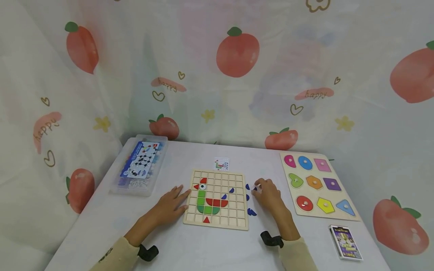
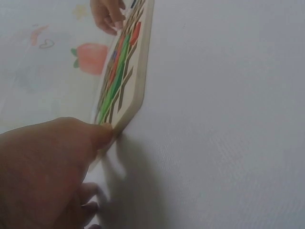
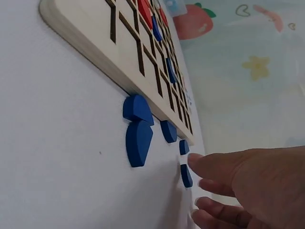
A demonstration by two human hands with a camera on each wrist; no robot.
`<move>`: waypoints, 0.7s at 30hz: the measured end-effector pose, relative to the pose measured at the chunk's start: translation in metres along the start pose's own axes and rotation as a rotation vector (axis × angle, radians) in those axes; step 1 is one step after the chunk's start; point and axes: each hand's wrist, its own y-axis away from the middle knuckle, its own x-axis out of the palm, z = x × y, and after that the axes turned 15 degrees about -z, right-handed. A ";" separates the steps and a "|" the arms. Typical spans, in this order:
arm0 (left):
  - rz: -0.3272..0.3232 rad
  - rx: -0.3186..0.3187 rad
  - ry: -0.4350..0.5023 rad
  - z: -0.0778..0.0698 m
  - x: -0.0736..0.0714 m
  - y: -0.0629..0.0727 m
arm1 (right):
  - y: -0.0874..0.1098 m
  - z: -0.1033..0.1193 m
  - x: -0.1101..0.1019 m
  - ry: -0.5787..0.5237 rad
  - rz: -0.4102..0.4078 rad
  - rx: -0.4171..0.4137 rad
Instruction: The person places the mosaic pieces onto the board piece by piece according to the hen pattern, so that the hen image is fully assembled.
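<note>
A wooden grid board (image 1: 234,218) holds a bird made of red and green pieces, with an eye tile (image 1: 202,186) and two blue pieces (image 1: 231,190) at its right. My left hand (image 1: 169,205) rests at the board's left edge, fingers spread and the thumb against the rim in the left wrist view. Off the board's right side, my right hand (image 1: 269,195) hovers low with thumb and forefinger apart around a small blue piece (image 3: 186,176) on the cloth. Several more blue pieces (image 3: 138,143) lie along the board's edge.
A small picture card (image 1: 221,164) showing a bird lies behind the board. At the back left stands a clear plastic box (image 1: 140,162) with a blue label. A knobbed shape puzzle (image 1: 318,192) lies to the right, with a card pack (image 1: 346,242) in front of it.
</note>
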 end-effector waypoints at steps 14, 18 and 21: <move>0.007 -0.003 -0.009 0.000 0.001 0.000 | 0.002 -0.005 0.009 -0.001 -0.038 0.052; 0.004 -0.004 -0.004 0.000 0.001 0.000 | 0.001 -0.005 0.010 -0.006 -0.048 0.088; 0.007 -0.003 0.003 0.000 0.000 0.000 | 0.004 -0.001 0.009 -0.017 -0.057 0.105</move>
